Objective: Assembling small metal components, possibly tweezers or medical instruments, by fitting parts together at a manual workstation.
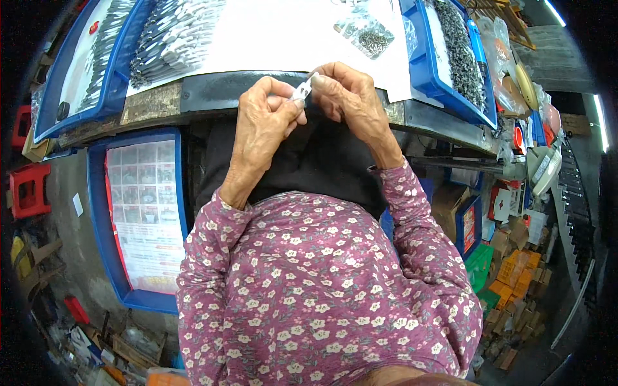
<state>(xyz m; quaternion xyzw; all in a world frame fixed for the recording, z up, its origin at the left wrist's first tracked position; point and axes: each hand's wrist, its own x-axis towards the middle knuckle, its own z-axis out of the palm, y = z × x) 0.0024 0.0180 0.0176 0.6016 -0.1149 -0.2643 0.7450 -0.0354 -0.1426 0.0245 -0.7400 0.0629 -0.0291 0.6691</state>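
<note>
Between my two hands, just in front of the table's near edge, is a small white and silvery part (302, 91) whose exact kind I cannot make out. My left hand (262, 114) pinches its lower left end between thumb and fingers. The thumb and forefinger of my right hand (351, 96) close on its upper right end. Beyond my hands, a white sheet (277, 38) covers the tabletop. A heap of slim white and grey pieces (183, 35) lies on it at the left, and a clear plastic bag of small metal parts (372, 42) lies towards the right.
A blue tray (119, 71) of slender pieces stands at the table's left, and another blue tray (425, 74) of small dark parts at its right. Below on the left is a blue bin (100, 212) lined with printed sheets. Red stools (29, 190) and orange crates (515, 273) flank me.
</note>
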